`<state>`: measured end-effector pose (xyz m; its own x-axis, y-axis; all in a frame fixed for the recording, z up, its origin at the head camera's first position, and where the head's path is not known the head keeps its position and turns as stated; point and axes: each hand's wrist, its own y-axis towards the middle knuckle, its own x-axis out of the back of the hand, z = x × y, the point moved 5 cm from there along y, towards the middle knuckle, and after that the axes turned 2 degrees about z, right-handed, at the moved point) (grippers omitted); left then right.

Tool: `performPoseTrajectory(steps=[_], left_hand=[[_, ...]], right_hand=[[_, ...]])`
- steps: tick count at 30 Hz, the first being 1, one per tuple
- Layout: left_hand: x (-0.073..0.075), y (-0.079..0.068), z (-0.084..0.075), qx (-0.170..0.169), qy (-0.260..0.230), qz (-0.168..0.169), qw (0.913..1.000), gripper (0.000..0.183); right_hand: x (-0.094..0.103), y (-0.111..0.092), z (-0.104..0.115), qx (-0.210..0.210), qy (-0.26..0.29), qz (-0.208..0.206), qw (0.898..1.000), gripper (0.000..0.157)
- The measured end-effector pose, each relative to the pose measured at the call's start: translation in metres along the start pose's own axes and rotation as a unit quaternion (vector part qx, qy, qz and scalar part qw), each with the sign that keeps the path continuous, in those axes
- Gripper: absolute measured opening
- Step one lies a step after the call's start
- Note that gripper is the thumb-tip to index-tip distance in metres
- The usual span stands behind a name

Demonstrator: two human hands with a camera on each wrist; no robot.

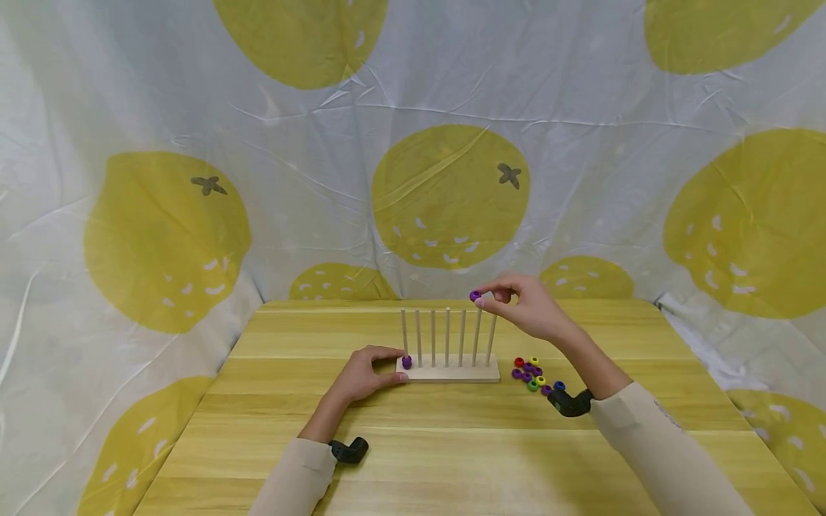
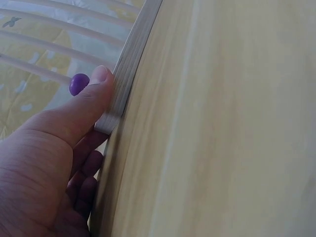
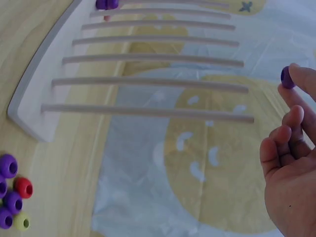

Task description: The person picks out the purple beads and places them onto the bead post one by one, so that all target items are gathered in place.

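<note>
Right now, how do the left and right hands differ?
Grip: the left hand holds the left end of the wooden base; the right hand pinches a purple bead between thumb and finger.
Height: the left hand is low, at base level; the right hand is raised, above the tops of the pegs.
Shared: both are bare and come out of beige sleeves.

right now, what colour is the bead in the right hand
The bead in the right hand is purple; it shows best in the right wrist view.
</note>
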<state>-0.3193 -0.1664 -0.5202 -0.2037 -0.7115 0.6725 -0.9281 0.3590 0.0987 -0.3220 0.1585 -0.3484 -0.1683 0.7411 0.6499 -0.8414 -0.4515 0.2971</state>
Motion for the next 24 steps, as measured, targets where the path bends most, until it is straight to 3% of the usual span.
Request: performPoseTrajectory(steps=[7, 24], left_hand=[[-0.001, 0.001, 0.002, 0.004, 0.005, 0.003, 1.0, 0.053], [0.001, 0.002, 0.0, -0.009, 0.006, -0.003, 0.9999, 0.053]], right_hand=[[-0.015, 0.018, 0.008, 0.01, -0.018, 0.015, 1.0, 0.028], [-0.058, 0.055, 0.035, 0.015, 0.034, 0.072, 0.997, 0.018]])
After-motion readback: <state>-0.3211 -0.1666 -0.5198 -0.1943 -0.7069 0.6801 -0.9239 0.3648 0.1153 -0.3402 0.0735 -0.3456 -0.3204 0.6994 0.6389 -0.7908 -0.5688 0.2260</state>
